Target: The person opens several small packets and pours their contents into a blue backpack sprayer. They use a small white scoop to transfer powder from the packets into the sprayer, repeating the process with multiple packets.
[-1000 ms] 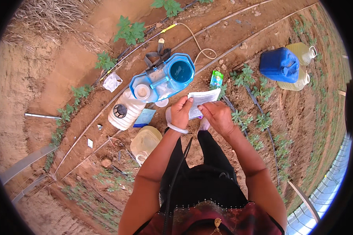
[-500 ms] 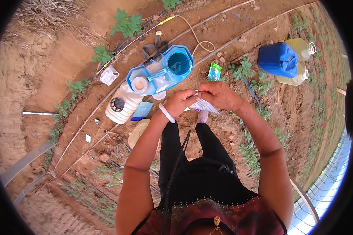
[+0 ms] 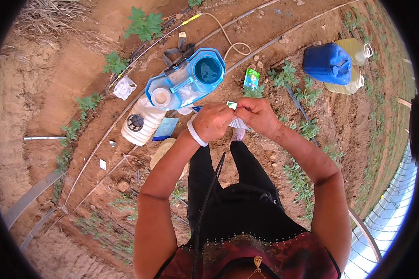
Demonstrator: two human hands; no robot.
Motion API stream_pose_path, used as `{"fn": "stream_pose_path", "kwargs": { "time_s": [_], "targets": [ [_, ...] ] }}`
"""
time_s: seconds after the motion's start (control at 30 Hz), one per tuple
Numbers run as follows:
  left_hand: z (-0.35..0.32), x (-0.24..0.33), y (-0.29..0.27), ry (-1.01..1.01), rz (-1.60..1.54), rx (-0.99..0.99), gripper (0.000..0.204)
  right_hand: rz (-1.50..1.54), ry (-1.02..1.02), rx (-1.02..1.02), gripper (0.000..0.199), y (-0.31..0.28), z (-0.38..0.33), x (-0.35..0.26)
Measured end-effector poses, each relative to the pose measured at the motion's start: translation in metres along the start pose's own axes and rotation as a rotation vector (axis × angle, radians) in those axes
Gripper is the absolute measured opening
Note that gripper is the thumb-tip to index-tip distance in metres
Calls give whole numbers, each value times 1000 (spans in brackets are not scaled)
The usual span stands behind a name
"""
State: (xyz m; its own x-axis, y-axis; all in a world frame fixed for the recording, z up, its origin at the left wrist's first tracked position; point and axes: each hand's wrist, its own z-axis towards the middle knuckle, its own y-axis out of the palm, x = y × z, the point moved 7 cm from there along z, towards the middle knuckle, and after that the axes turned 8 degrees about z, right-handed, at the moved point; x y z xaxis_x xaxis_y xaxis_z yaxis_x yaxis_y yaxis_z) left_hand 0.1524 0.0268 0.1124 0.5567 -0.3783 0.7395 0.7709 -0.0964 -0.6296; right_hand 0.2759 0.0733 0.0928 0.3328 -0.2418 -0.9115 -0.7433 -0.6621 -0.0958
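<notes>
we note left hand [image 3: 213, 122] and right hand [image 3: 258, 116] both pinching a small white packet [image 3: 239, 123], blue sprayer tank [image 3: 187, 93] at their ten o'clock, green pouch [image 3: 251, 79] at one o'clock.

The person is wearing a dark top [image 3: 277, 246] with a mottled pattern of deep red and black; black edging [image 3: 165, 261] is trimming its sides and leaving the arms [image 3: 333, 204] bare. A row of small pale studs [image 3: 245, 233] is curving across the front. Near the neck a thin gold chain [image 3: 252, 275] is carrying a gold pendant [image 3: 258, 261]. A smooth, rounded white bracelet [image 3: 197, 134] is circling the wrist behind the left hand [image 3: 212, 122]. Slim black trousers [image 3: 251, 169] are reaching down toward a pale pinkish shoe [image 3: 238, 135], and black cloth [image 3: 246, 216] is wrinkling around the waist. A long black cord [image 3: 200, 223] is hanging in front, narrowing to a loose end.
</notes>
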Motion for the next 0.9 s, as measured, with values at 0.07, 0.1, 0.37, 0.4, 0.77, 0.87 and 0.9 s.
{"fn": "stream_pose_path", "kwargs": {
  "time_s": [0.07,0.1,0.37,0.4,0.77,0.87,0.9],
  "targets": [
    [-3,3,5,48,71,16,6,88,121,7,16,2,-1,17],
    [-4,5,8,74,102,17,6,151,185,-1,16,2,-3,30],
    [-41,-23,24,-245,-130,53,17,-51,49,-22,14,15,-9,28],
    [-50,-27,30,-293,-182,19,18,-97,69,-70,12,18,-12,29],
    [-138,-33,26,-463,-335,68,20,-657,-374,-217,8,114,-33,-36],
    [-166,-25,11,-429,-299,264,16,-673,-392,-283,9,142,-37,-40],
    [-176,-22,6,-439,-300,314,15,-680,-386,-299,9,147,-39,-40]
  ]
}}
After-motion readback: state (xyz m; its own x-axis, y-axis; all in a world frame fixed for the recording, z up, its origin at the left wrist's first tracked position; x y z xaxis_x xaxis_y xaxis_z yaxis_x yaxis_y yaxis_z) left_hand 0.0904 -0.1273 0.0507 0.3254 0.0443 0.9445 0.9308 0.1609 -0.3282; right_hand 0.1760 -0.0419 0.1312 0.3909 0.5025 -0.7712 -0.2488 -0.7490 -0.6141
